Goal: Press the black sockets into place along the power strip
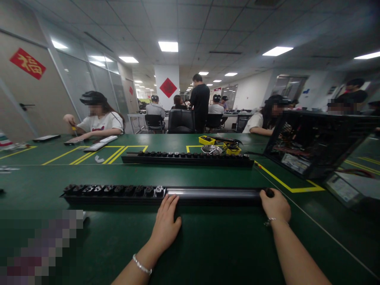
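A long black power strip (213, 194) lies across the green table in front of me. A row of socket modules (118, 190) fills its left half, and its right half is a smooth, shiny channel. My left hand (166, 219) rests its outstretched fingertips on the strip's near edge, just right of the last socket. At the right end, my right hand (276, 206) is closed around the strip. A small dark round part (269, 192) shows between its thumb and fingers; I cannot tell what it is.
Behind lies a second socket strip (190, 159), with a metal bowl (211, 149) and yellow trays (207, 140) beyond. An open computer case (314, 142) and a power supply unit (353, 188) stand right. A person (99, 118) works at far left, another (261, 118) at far right.
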A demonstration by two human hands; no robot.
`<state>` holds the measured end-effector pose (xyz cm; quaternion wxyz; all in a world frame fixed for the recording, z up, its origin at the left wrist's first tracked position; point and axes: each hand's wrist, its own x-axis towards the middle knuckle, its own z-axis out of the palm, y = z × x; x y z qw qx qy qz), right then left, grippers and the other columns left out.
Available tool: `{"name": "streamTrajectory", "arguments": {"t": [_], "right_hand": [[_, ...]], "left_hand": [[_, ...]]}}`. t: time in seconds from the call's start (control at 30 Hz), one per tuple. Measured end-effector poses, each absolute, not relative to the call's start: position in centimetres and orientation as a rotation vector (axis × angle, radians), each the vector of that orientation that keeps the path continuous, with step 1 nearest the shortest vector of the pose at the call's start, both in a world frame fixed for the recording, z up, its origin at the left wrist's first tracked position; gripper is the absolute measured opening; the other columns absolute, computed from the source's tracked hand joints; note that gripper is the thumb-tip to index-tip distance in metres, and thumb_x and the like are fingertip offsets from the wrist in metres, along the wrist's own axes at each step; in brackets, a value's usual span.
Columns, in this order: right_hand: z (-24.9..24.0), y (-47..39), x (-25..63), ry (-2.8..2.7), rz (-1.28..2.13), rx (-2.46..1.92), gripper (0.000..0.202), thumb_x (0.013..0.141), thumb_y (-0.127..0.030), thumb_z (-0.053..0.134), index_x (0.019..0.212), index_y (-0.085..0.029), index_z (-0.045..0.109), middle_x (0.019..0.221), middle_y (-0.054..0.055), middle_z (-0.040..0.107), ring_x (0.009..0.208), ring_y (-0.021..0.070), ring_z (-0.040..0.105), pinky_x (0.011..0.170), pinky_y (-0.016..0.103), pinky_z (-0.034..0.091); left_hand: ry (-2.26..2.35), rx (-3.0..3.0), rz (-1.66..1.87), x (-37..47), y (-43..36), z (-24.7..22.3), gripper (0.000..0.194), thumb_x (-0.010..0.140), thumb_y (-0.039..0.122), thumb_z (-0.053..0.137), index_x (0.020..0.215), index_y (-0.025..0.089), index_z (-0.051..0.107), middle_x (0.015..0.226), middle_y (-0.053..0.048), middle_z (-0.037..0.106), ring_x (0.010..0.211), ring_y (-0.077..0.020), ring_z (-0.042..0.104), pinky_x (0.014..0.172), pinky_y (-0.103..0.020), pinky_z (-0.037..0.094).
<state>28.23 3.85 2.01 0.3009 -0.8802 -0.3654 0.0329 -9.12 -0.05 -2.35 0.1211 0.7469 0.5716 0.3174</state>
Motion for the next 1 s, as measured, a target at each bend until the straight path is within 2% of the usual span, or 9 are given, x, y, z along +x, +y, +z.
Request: {"name": "streamTrajectory", "arguments": {"t": [0.23, 0.5, 0.73, 1.0], "right_hand": [[1.7, 4.1, 28.8, -0.940, 0.099, -2.344, 0.054, 0.077, -0.053, 0.040, 0.116, -0.019, 0.055, 0.109, 0.013, 0.059, 0.093, 0.0289, 0.056, 0.076, 0.040, 0.045], [1.4, 4.1, 29.2, -0.897, 0.087, -2.275, 0.051, 0.077, -0.049, 0.042, 0.113, -0.017, 0.057, 0.098, 0.013, 0.061, 0.083, 0.0280, 0.056, 0.075, 0.043, 0.046], [1.4, 4.2, 30.3, -0.858, 0.098, -2.309, 0.052, 0.078, -0.050, 0.041, 0.115, -0.018, 0.056, 0.105, 0.014, 0.060, 0.092, 0.0315, 0.055, 0.077, 0.044, 0.045], [1.2, 4.3, 31.4, -0.805, 0.073, -2.275, 0.050, 0.077, -0.050, 0.043, 0.113, -0.018, 0.058, 0.107, 0.013, 0.060, 0.097, 0.0305, 0.054, 0.083, 0.044, 0.043]], "left_hand": [[1.675, 2.210, 0.958, -9.1, 0.0, -2.6, 0.061, 0.075, 0.014, 0.046, 0.135, 0.022, 0.036, 0.142, -0.004, 0.037, 0.137, -0.0239, 0.018, 0.112, -0.047, 0.022], [1.681, 2.197, 0.940, -9.1, 0.0, -2.6, 0.061, 0.076, 0.016, 0.046, 0.136, 0.023, 0.035, 0.143, -0.004, 0.036, 0.137, -0.0247, 0.017, 0.112, -0.048, 0.022], [1.667, 2.193, 0.930, -9.2, 0.1, -2.7, 0.061, 0.077, 0.017, 0.046, 0.136, 0.023, 0.034, 0.143, -0.004, 0.035, 0.138, -0.0244, 0.016, 0.111, -0.048, 0.023], [1.667, 2.181, 0.962, -9.1, -0.1, -2.5, 0.062, 0.075, 0.015, 0.047, 0.135, 0.024, 0.035, 0.143, -0.003, 0.036, 0.137, -0.0244, 0.017, 0.112, -0.048, 0.022]]}}
